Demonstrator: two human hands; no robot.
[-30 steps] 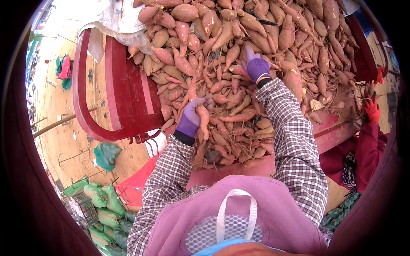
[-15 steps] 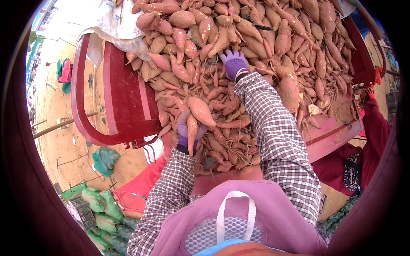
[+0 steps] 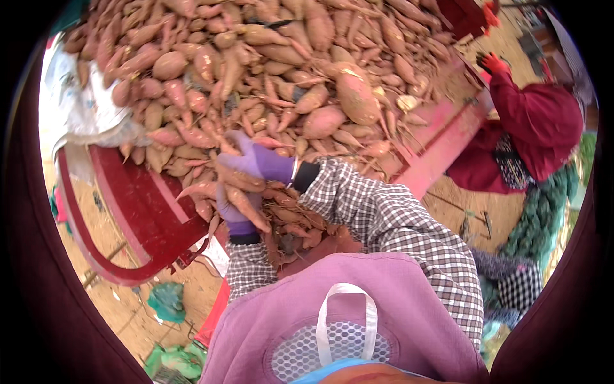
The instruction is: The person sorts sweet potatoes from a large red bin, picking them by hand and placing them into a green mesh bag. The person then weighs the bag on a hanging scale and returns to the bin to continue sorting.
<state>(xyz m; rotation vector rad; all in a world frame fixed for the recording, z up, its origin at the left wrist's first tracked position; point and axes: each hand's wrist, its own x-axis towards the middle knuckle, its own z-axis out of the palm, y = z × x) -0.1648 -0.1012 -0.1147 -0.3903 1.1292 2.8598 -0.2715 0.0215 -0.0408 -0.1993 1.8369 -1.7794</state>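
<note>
My left hand (image 3: pixel 233 214) in a purple glove is closed around an elongated sweet potato (image 3: pixel 248 208), low in front of the pile (image 3: pixel 192 77) of pink-brown, rooty sweet potatoes. My right hand (image 3: pixel 254 157), also purple-gloved, lies just above my left hand, over another sweet potato (image 3: pixel 243 180) at its palm side; its fingers are slightly blurred, and whether they grip it I cannot tell. Small roots and dark debris lie below both hands on the red cart bed (image 3: pixel 441 121), which shows at the pile's right edge.
Red curved rails (image 3: pixel 77 237) bound the left, with white sheeting (image 3: pixel 83 109) above them. A co-worker in maroon (image 3: pixel 531 128) stands at the right, a red-gloved hand (image 3: pixel 492 64) at the cart's edge. Green netting (image 3: pixel 531 217) and a green bag (image 3: pixel 166 301) lie below.
The view has swung rightward, showing more of the co-worker. My right hand has come back from higher in the pile to just above my left hand, which still holds a sweet potato.
</note>
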